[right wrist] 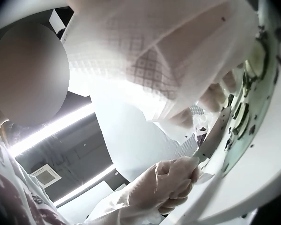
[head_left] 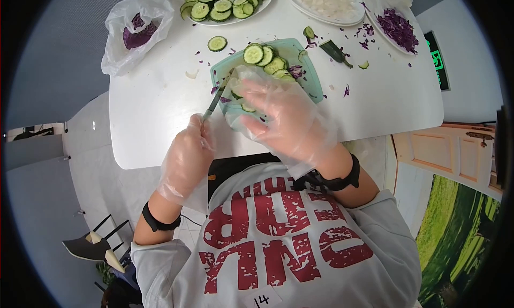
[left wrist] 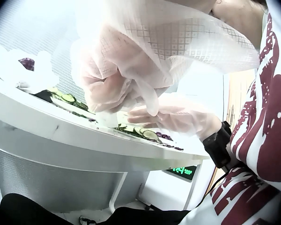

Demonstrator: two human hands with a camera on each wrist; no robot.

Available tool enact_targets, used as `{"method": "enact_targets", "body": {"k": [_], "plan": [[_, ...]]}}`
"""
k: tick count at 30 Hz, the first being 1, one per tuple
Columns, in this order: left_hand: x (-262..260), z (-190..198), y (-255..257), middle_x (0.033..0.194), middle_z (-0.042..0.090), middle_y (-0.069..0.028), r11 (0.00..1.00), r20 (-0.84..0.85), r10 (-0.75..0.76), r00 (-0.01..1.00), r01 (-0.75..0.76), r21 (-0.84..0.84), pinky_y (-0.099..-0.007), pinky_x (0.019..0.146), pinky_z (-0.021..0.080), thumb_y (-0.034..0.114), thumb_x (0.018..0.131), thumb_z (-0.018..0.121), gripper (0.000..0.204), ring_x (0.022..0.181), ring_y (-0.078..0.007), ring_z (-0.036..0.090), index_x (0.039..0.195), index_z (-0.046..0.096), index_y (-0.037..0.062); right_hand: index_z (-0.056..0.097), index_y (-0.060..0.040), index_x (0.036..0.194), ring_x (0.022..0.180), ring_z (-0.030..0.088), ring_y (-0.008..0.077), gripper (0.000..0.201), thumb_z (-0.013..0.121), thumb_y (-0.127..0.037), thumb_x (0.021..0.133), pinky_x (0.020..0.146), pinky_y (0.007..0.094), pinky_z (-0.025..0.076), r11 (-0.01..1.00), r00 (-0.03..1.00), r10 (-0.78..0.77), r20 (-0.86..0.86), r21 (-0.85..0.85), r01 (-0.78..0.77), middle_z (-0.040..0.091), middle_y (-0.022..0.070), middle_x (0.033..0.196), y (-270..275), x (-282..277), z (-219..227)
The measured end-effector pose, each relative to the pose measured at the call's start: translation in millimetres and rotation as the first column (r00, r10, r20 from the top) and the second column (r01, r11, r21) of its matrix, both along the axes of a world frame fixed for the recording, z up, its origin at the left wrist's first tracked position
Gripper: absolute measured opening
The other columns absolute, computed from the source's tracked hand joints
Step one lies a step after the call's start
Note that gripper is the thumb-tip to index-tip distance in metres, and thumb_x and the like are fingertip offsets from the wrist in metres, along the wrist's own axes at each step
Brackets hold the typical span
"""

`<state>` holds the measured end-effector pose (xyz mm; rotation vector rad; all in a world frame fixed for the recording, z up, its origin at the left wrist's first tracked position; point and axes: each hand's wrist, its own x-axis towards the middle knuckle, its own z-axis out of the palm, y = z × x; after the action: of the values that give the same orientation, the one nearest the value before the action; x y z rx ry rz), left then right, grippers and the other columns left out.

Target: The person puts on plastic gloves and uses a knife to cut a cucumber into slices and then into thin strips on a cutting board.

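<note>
My left hand (head_left: 188, 154), in a clear plastic glove, grips the handle of a knife (head_left: 215, 100). The blade points away from me over the left part of a pale green cutting board (head_left: 218, 71). My gloved right hand (head_left: 281, 112) reaches across the board with its fingers extended beside the blade, hiding part of the board. Past its fingertips lies a row of overlapping cucumber slices (head_left: 266, 56) with purple cabbage shreds. In the right wrist view, the right fingertips are close by the knife (right wrist: 216, 136) and the cucumber slices (right wrist: 243, 115).
A plate of cucumber slices (head_left: 222, 8) stands at the back. To its left sits a plastic bag (head_left: 115, 51) holding purple cabbage (head_left: 140, 32). A plate of pale pieces (head_left: 326, 2) and a plate of shredded purple cabbage (head_left: 397, 32) are back right. A cucumber end (head_left: 335, 53) lies right of the board.
</note>
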<state>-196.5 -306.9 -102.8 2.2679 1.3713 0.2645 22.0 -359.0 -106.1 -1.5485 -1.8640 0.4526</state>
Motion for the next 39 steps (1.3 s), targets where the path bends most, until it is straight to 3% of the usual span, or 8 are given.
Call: {"method": "enact_targets", "body": {"k": [2, 4, 5, 7, 16, 32, 34, 39], "plan": [[0, 2, -1, 0.067, 0.055, -0.0284, 1.0, -0.007, 0.0, 1.0, 0.0, -0.003, -0.0469, 0.057, 0.044, 0.009, 0.101, 0.052, 0.012, 0.066, -0.0485, 0.056, 0.098, 0.055, -0.0023, 0.068, 0.0004, 0.115, 0.107, 0.064, 0.035, 0.038, 0.074, -0.02, 0.084, 0.091, 0.0412, 0.052, 0.997, 1.0, 0.005, -0.026, 0.083, -0.003, 0.067, 0.019, 0.121, -1, 2, -3], [0, 2, -2, 0.067, 0.054, -0.0283, 1.0, -0.013, -0.002, 1.0, 0.002, -0.007, -0.0467, 0.057, 0.044, 0.009, 0.101, 0.052, 0.012, 0.066, -0.0486, 0.055, 0.098, 0.055, -0.0022, 0.064, -0.0003, 0.096, 0.089, 0.063, 0.0353, 0.029, 0.068, -0.027, 0.086, 0.082, 0.0423, 0.049, 0.979, 0.995, -0.09, 0.04, 0.19, 0.081, 0.064, 0.0154, 0.099, -2, 2, -8], [0, 1, -1, 0.067, 0.054, -0.0282, 1.0, -0.012, -0.01, 1.0, 0.009, -0.014, -0.0467, 0.057, 0.044, 0.01, 0.101, 0.052, 0.013, 0.065, -0.0486, 0.055, 0.097, 0.054, -0.0021, 0.064, -0.0003, 0.096, 0.089, 0.063, 0.0353, 0.029, 0.068, -0.027, 0.086, 0.082, 0.0423, 0.049, 0.978, 0.995, -0.09, 0.041, 0.19, 0.08, 0.064, 0.0154, 0.099, -3, 2, -6], [2, -1, -1, 0.067, 0.054, -0.0282, 1.0, -0.012, -0.019, 1.0, 0.019, -0.023, -0.0467, 0.057, 0.044, 0.01, 0.101, 0.052, 0.013, 0.065, -0.0486, 0.055, 0.096, 0.054, -0.002, 0.067, -0.0029, 0.117, 0.106, 0.062, 0.0316, 0.039, 0.072, -0.023, 0.084, 0.093, 0.0435, 0.048, 0.998, 0.971, -0.04, 0.235, -0.047, 0.052, 0.066, 0.0142, 0.117, -7, 1, -1], [4, -8, 1, 0.066, 0.054, -0.0279, 0.998, -0.018, -0.038, 0.999, 0.037, -0.048, -0.0463, 0.056, 0.044, 0.01, 0.101, 0.051, 0.013, 0.064, -0.0481, 0.054, 0.094, 0.053, -0.0013, 0.065, -0.0014, 0.12, 0.119, 0.056, 0.0255, 0.043, 0.067, -0.031, 0.089, 0.112, 0.045, 0.034, 0.999, 0.926, 0.048, 0.373, -0.032, -0.039, 0.06, 0.0111, 0.126, -10, -2, -13], [9, -9, 1, 0.061, 0.057, -0.0257, 0.992, -0.077, -0.11, 0.991, 0.114, 0.052, -0.049, 0.052, 0.047, 0.01, 0.098, 0.055, 0.016, 0.059, -0.0439, 0.061, 0.088, 0.05, -0.002, 0.06, -0.0034, 0.125, 0.112, 0.056, 0.0254, 0.048, 0.069, -0.031, 0.087, 0.112, 0.0465, 0.034, 0.997, 0.932, 0.002, 0.363, -0.071, 0.026, 0.056, 0.0087, 0.127, -8, -10, -16], [11, -10, 4, 0.061, 0.057, -0.0252, 0.992, -0.064, -0.113, 0.992, 0.116, 0.043, -0.0489, 0.052, 0.047, 0.01, 0.097, 0.054, 0.016, 0.059, -0.0437, 0.061, 0.088, 0.05, -0.0017, 0.061, -0.0033, 0.125, 0.112, 0.056, 0.0257, 0.048, 0.069, -0.031, 0.087, 0.112, 0.0465, 0.034, 0.999, 0.939, -0.026, 0.344, 0.03, 0.017, 0.056, 0.0086, 0.126, -8, -10, -21], [10, -7, 0, 0.064, 0.057, -0.026, 0.994, -0.118, -0.105, 0.987, 0.108, 0.025, -0.05, 0.055, 0.044, 0.006, 0.096, 0.054, 0.009, 0.061, -0.0452, 0.059, 0.095, 0.053, -0.0024, 0.062, -0.0032, 0.124, 0.112, 0.055, 0.0257, 0.048, 0.069, -0.032, 0.087, 0.111, 0.046, 0.034, 0.999, 0.934, -0.031, 0.357, 0.034, 0.02, 0.057, 0.0088, 0.126, -7, -11, -19]]}}
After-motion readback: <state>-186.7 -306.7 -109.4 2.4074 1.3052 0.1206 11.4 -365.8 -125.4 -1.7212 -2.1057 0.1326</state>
